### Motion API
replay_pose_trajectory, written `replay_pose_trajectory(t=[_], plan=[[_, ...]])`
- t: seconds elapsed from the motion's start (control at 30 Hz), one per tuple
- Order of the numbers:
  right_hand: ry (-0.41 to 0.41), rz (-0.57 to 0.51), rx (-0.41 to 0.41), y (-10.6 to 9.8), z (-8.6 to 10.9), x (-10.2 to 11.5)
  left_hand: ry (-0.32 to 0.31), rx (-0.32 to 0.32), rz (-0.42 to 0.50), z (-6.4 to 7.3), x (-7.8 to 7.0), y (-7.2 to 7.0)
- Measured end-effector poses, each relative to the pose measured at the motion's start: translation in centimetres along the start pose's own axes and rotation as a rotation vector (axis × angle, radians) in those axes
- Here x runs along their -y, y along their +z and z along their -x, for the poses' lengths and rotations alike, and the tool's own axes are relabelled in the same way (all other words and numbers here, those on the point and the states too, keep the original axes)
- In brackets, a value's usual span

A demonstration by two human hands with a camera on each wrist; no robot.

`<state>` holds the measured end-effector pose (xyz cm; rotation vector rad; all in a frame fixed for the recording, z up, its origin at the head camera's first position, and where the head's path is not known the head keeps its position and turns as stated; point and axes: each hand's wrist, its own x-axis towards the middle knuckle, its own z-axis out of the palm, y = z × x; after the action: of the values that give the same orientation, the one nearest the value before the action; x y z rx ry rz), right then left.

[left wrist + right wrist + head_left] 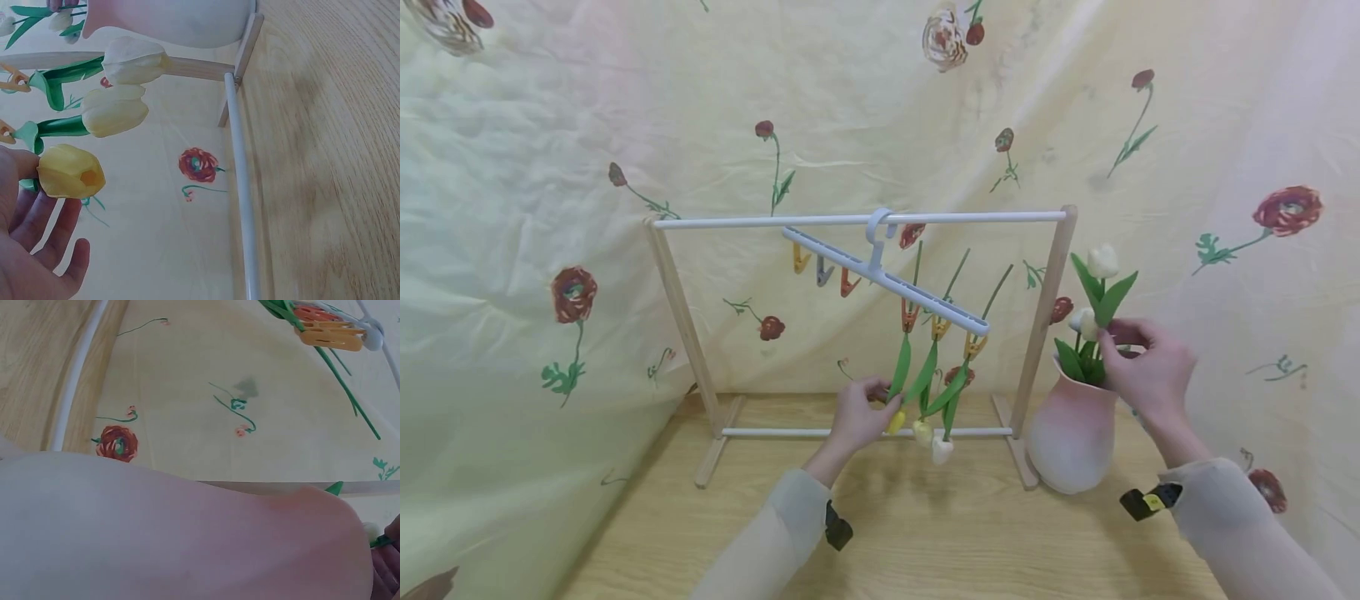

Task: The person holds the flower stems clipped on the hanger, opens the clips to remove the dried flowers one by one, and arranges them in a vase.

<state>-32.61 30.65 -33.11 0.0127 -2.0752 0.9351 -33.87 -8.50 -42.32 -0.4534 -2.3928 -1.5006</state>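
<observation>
In the head view, my left hand (859,417) pinches the yellow tulip (896,422) just behind its bloom; the left wrist view shows this yellow tulip (72,172) against the fingers. It hangs upside down beside a cream tulip (922,432) and a white tulip (942,451), each in a clip of the pale blue hanger (917,293). The hanger tilts down to the right. Over at the vase (1071,437), my right hand (1153,367) holds a white tulip (1102,261) upright by its stem above the mouth. Other white tulips (1084,322) stand in the vase.
A wooden rack with a white top bar (760,222) and white lower bar (775,432) carries the hanger. Three more clips (824,271) hang on the hanger's raised left side. The rack's right foot (1018,454) stands close to the vase. Flowered cloth (850,100) surrounds the wooden table (940,533).
</observation>
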Motion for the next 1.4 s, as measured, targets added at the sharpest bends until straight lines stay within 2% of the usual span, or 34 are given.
replay_pose_trajectory(t=[0.13,0.37,0.57,0.83,1.13,1.27,1.4], plan=[[-0.034,0.037,0.036,-0.1,0.4,-0.5,0.002,0.003,0.005,0.1,0.0,-0.1],[-0.096,0.047,0.054,-0.2,1.1,-0.6,0.011,0.006,-0.015,0.0,-0.1,0.0],[-0.158,0.065,0.071,-0.1,1.5,-0.7,0.018,0.013,0.004,0.1,-0.3,-0.1],[-0.184,0.077,0.066,0.0,1.9,-0.8,0.018,0.003,-0.012,0.0,-0.3,-0.1],[-0.104,0.053,0.003,-0.5,2.1,0.0,0.016,0.003,-0.016,0.1,-0.2,0.1],[-0.151,0.042,-0.071,-0.9,1.9,0.9,0.02,0.009,-0.011,0.1,-0.1,0.1],[-0.254,-0.016,-0.143,-0.9,1.8,2.3,0.026,0.016,-0.006,0.1,-0.2,0.2]])
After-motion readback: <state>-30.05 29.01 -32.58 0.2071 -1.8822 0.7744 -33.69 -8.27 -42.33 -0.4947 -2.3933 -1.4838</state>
